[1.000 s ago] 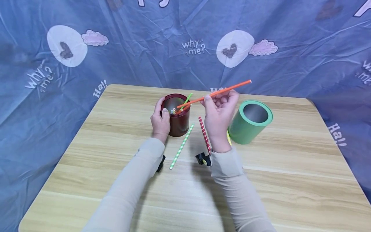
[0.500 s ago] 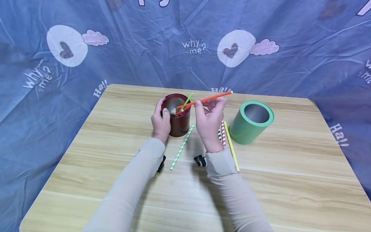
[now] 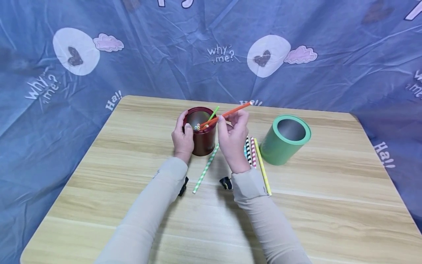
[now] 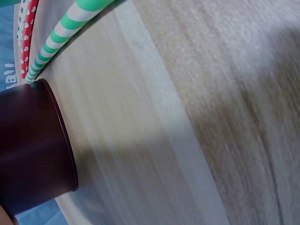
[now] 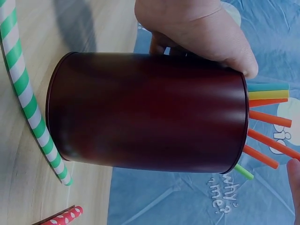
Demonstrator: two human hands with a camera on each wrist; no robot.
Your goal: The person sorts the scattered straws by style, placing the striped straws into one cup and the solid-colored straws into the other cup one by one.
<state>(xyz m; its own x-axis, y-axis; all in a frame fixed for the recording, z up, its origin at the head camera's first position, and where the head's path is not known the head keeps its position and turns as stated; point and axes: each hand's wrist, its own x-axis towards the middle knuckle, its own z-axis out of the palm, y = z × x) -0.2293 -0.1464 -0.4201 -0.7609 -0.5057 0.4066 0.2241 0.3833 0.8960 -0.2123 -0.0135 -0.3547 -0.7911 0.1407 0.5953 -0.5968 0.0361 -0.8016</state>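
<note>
My left hand (image 3: 184, 141) grips a dark red can (image 3: 203, 145), its thumb over the near rim. Between thumb and fingers, my right hand (image 3: 233, 143) pinches an orange straw (image 3: 238, 108), held slanting with its lower end at the can's mouth. Several straws stand inside the can; a light green straw (image 3: 214, 111) leans against its far side. In the right wrist view, blue, yellow and orange straw ends (image 5: 269, 118) stick out past the rim, and my right thumb (image 5: 295, 180) touches one orange straw at the edge.
A green-and-white striped straw (image 3: 206, 170) lies just before the can. Yellow (image 3: 263, 167), red-striped (image 3: 253, 148) and black-striped (image 3: 248, 149) straws lie beside a green can (image 3: 279, 150). A red dotted straw (image 4: 29, 40) shows in the left wrist view. Blue cloth (image 3: 158, 55) hangs behind the table.
My right hand has moved left, away from the green can, bringing the orange straw farther over the dark red can's mouth. Straws behind that hand have come into view. The left hand stays put.
</note>
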